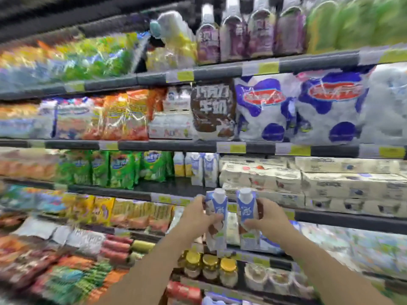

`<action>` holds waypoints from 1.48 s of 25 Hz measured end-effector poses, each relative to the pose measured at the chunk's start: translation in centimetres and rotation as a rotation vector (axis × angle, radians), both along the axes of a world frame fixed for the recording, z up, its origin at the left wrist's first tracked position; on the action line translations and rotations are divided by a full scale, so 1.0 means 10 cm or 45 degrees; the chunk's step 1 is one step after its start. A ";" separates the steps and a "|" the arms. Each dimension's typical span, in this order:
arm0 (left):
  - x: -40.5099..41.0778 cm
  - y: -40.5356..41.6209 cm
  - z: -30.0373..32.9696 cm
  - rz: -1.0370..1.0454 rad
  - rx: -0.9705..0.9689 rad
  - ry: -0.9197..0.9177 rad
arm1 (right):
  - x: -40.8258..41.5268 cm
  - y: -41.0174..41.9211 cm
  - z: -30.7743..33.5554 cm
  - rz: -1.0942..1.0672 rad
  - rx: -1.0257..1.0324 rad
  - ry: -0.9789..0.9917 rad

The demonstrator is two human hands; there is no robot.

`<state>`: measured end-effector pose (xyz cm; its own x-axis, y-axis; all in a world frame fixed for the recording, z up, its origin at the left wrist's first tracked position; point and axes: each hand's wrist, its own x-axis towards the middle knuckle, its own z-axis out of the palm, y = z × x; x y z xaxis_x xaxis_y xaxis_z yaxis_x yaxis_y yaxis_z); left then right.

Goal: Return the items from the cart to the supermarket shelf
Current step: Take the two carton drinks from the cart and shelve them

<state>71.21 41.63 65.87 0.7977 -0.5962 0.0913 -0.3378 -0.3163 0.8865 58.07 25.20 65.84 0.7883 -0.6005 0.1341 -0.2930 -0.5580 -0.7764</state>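
I hold two blue-and-white milk cartons with white caps upright in front of the shelves. My left hand [199,214] grips the left carton [217,213]. My right hand [267,221] grips the right carton [246,211]. The two cartons stand side by side, close together, just below the front edge of a dark shelf [171,188]. On that shelf stand matching blue-and-white cartons [206,170], with a bare patch to their left. The cart is out of view. The picture is blurred by motion.
Green snack bags [120,169] fill the left of that shelf and stacked white boxes [308,181] the right. Above sit white bags with blue spots [297,108] and a brown milk pack [212,111]. Jars with gold lids [210,268] stand below my hands.
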 end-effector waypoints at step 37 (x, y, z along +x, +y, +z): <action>2.63 -0.54 -0.17 -0.130 0.136 -0.274 | 2.69 0.16 0.01 -0.446 -0.092 -0.108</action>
